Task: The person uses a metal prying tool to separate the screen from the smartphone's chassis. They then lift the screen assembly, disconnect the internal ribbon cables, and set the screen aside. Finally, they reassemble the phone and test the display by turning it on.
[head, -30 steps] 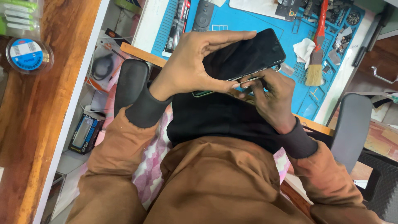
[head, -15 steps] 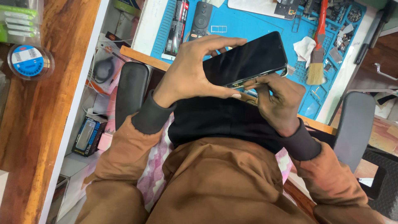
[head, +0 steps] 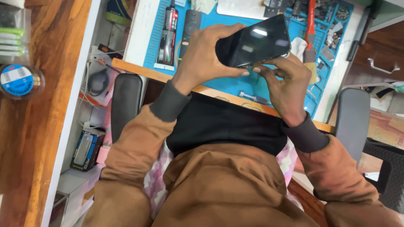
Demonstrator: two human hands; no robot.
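1. Blue repair mat (head: 269, 90) covers a workbench at the far side of the scene, edged by a wooden strip; a wooden counter (head: 42, 126) runs down the left.
2. A person in a brown jacket sits at the bench, between two black chair armrests.
3. The left hand (head: 206, 56) grips a black smartphone (head: 254, 42) from its left end, thumb along the near edge and fingers curled over the far edge, screen facing up.
4. The phone is held above the mat, tilted, its right end higher.
5. The right hand (head: 284, 82) is pinched narrow under the phone's near edge, fingertips touching the rim; whether it holds a small tool I cannot tell.
6. On the mat, left of the phone, lie a black glue tube (head: 169, 31) and a dark remote-shaped device (head: 190, 25).
7. A brush with a red handle (head: 310, 38) lies right of the phone, beside a white cloth (head: 298, 45).
8. A small screwdriver (head: 254, 98) rests on the mat's near edge, below the hands.
9. A round blue-labelled tape roll (head: 17, 80) sits on the wooden counter at far left.
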